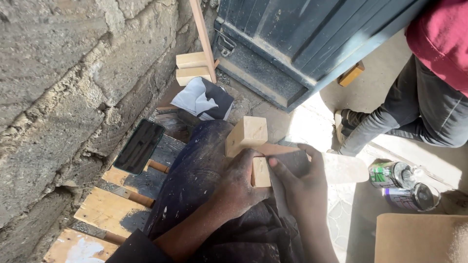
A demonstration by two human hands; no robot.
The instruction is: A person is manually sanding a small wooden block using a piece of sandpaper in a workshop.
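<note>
My left hand [239,182] grips a small pale wooden piece [249,141], an L-like block with a square end facing me, held over my dark-trousered thigh. My right hand [304,187] presses a grey sheet of sandpaper [312,165] against the side of that wooden piece, fingers flat on the sheet. The sheet sticks out to the right into bright sunlight.
A rough stone wall [63,87] runs along the left. A black phone [139,146] lies on a wooden pallet [109,212]. Two wood blocks [192,68] and folded sandpaper [204,100] lie by a dark metal door [292,44]. Two tins [402,185] and another person's legs [414,117] are right.
</note>
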